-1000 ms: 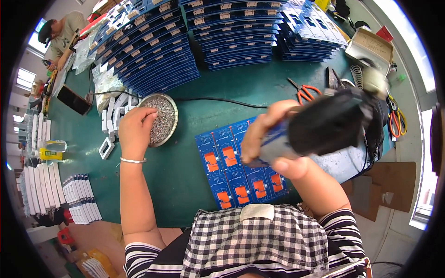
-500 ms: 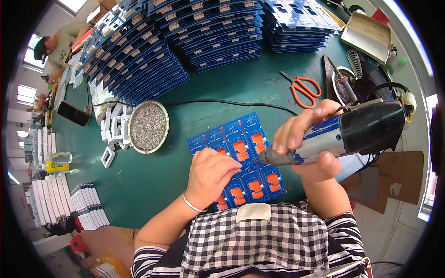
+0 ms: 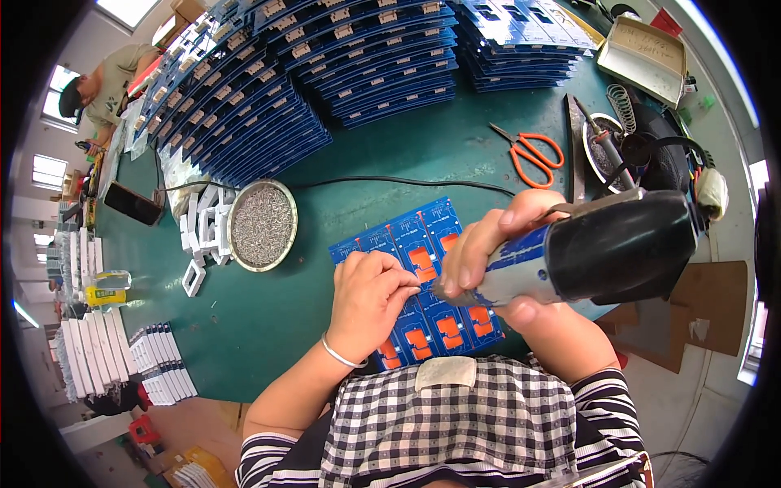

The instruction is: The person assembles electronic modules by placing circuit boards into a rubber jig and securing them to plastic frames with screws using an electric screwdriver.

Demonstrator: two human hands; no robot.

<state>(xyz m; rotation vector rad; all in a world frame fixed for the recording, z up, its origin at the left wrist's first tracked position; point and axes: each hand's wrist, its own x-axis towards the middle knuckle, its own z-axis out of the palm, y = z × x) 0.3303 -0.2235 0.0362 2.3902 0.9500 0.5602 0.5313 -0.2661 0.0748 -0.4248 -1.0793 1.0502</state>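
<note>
A blue circuit board panel (image 3: 411, 244) with orange patches lies on the green table in front of me. My left hand (image 3: 370, 297) rests on the panel with fingers pinched together, apparently on something small that I cannot make out. My right hand (image 3: 488, 252) grips an electric screwdriver (image 3: 602, 248) with a black body and blue-and-white front, its tip pointing left and down at the panel, close to my left fingertips.
A round metal dish of screws (image 3: 262, 225) sits left of the panel beside white plastic parts (image 3: 199, 236). Stacks of blue boards (image 3: 325, 65) fill the far side. Orange scissors (image 3: 533, 154), a soldering iron (image 3: 606, 146) and a black cable (image 3: 390, 180) lie behind. Another person (image 3: 102, 81) works far left.
My left hand left the screw dish and came right onto the panel. My right hand brought the screwdriver down toward the board, its tip now by my left fingers.
</note>
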